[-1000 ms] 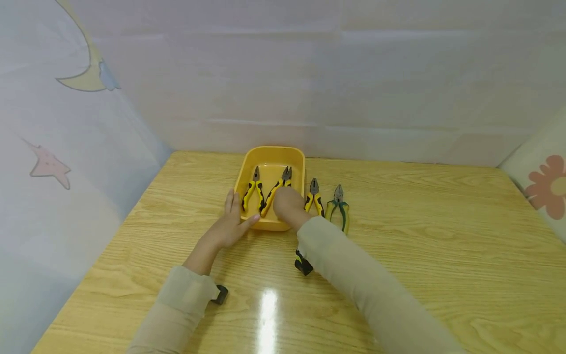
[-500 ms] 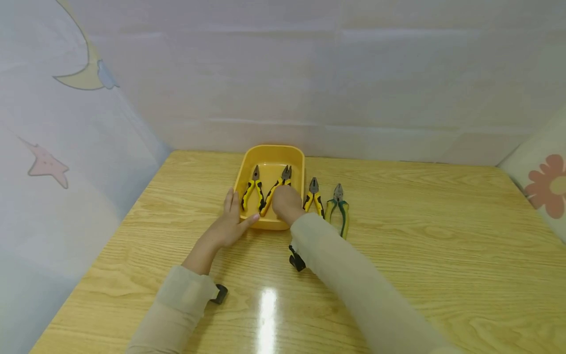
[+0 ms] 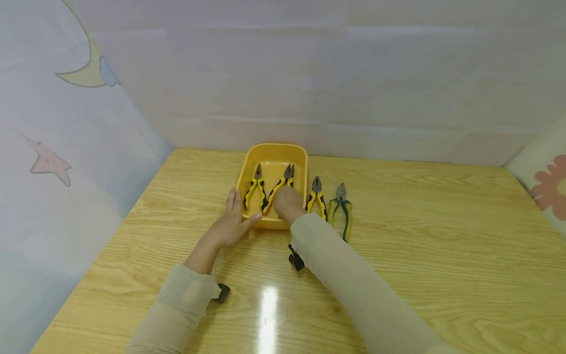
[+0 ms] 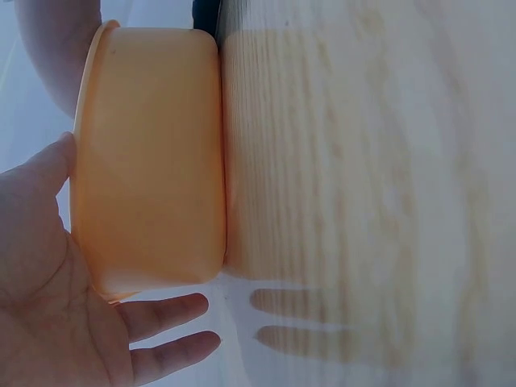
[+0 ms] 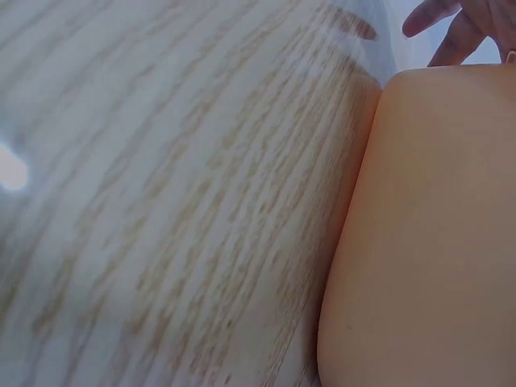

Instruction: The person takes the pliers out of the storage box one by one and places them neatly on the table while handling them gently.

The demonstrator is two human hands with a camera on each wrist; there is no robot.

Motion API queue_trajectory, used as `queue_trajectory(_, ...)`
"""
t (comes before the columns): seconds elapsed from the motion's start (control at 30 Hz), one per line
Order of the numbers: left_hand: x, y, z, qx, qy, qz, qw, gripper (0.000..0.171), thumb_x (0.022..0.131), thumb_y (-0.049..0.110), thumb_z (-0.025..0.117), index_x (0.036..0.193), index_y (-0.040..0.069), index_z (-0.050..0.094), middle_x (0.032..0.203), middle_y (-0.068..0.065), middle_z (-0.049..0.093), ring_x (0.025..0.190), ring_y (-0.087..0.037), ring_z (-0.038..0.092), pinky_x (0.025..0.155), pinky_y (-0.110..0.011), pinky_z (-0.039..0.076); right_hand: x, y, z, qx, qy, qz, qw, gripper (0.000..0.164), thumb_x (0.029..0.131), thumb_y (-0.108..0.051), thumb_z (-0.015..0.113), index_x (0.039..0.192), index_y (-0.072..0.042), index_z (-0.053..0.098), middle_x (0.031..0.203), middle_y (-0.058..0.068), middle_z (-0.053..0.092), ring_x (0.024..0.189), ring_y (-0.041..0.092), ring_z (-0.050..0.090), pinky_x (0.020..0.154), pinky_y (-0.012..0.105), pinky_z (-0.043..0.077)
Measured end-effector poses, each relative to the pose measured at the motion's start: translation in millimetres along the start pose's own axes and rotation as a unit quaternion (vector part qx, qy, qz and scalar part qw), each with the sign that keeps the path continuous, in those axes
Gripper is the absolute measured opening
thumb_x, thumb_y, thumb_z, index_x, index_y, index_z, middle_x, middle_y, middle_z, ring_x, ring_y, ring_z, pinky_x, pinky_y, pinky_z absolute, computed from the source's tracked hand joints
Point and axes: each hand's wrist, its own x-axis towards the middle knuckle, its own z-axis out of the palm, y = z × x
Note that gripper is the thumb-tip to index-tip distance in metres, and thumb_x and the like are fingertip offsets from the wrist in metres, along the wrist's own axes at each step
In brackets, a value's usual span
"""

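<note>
A yellow tray stands near the back of the table. In its left part lies a pair of pliers with yellow and black handles. Another pair of yellow-and-black pliers lies to the right inside it, handles spread. My right hand reaches over the front rim and holds this pair's right handle; the fingertips are hidden beneath the hand. My left hand rests at the tray's front left corner, fingers straight along the side and thumb on the rim. The left wrist view shows that thumb against the rim.
Right of the tray, yellow-and-black pliers and green-and-yellow pliers lie on the wooden table. My right sleeve partly covers their handles. A pale wall sheet hangs behind the table's back edge.
Between the earlier frames and now, my right forearm has shifted slightly left. Both hands stay where they were, and the pliers in the tray lie as before.
</note>
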Motion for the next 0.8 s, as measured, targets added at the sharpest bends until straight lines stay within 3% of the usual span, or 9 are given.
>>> queue_trajectory(0.5, 0.2, 1.5, 0.2, 0.007, 0.0, 0.0, 1.0, 0.089, 0.083, 0.059, 0.033, 0.135, 0.006, -0.017, 0.136, -0.002, -0.031, 0.115, -0.042, 0.031, 0.087, -0.048, 0.034, 2.1, 2.5, -1.8, 0.007, -0.019, 0.011, 1.0, 0.018, 0.086, -0.006, 0.045, 0.088, -0.001, 0.062, 0.103, 0.012, 0.053, 0.069, 0.018, 0.05, 0.045, 0.023, 0.038)
queue_trajectory(0.8, 1.0, 0.5, -0.7, 0.009, 0.001, 0.001, 1.0, 0.088, 0.085, 0.056, 0.034, 0.135, 0.004, -0.016, 0.137, -0.005, -0.029, 0.118, -0.041, 0.027, 0.089, -0.049, 0.032, 4.9, 2.5, -3.9, 0.074, -0.025, 0.017, 0.997, 0.023, 0.089, -0.013, 0.042, 0.084, 0.0, 0.06, 0.08, 0.01, 0.055, 0.054, 0.016, 0.048, 0.045, 0.022, 0.038)
